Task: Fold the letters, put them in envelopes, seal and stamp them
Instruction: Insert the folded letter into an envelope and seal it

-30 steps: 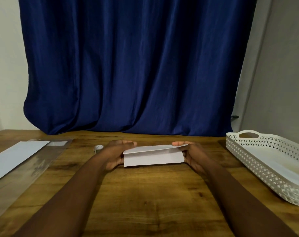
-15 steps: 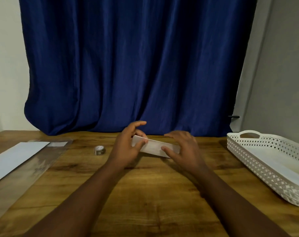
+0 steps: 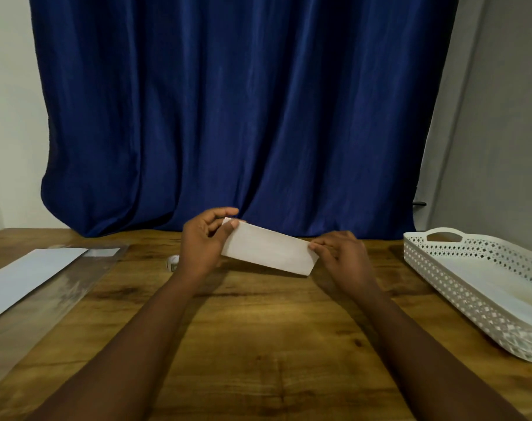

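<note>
A folded white letter (image 3: pixel 267 249) is held above the wooden table (image 3: pixel 258 329), tilted with its left end higher. My left hand (image 3: pixel 202 241) pinches its upper left corner between thumb and fingers. My right hand (image 3: pixel 342 258) grips its lower right end with the fingertips. A white envelope (image 3: pixel 27 276) lies flat at the left, partly on a clear plastic sleeve (image 3: pixel 42 311). A small roll of tape or stamps (image 3: pixel 173 262) sits on the table just left of my left wrist, partly hidden by it.
A white perforated tray (image 3: pixel 459 287) with white sheets inside stands at the right edge of the table. A dark blue curtain (image 3: pixel 243 117) hangs behind the table's far edge.
The letter was first pressed between both hands on the table, then folded narrower. It is now lifted off the table and tilted, with my left hand raised.
</note>
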A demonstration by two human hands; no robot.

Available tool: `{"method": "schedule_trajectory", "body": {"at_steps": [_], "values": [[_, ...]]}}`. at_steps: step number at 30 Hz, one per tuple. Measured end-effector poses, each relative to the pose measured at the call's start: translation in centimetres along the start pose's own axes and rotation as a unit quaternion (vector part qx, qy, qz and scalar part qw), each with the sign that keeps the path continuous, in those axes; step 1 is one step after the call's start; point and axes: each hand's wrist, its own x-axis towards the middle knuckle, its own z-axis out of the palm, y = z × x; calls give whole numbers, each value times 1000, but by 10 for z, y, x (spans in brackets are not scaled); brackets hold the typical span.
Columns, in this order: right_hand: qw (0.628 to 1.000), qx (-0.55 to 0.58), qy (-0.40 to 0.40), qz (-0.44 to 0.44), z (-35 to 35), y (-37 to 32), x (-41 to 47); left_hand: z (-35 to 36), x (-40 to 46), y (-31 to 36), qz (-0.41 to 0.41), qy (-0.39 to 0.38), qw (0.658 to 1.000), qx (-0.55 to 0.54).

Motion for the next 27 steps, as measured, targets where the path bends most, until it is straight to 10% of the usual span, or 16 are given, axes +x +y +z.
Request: {"method": "schedule_trajectory", "body": {"at_steps": [9, 17, 27], "values": [[963, 237, -76, 104, 7, -9, -4, -7, 5, -2, -77, 36, 996, -37], [850, 318, -380, 179, 4, -26, -9, -3, 3, -14, -127, -49, 989, 63], [815, 372, -384, 225, 22, -28, -15, 14, -14, -30, -134, -114, 978, 116]]}}
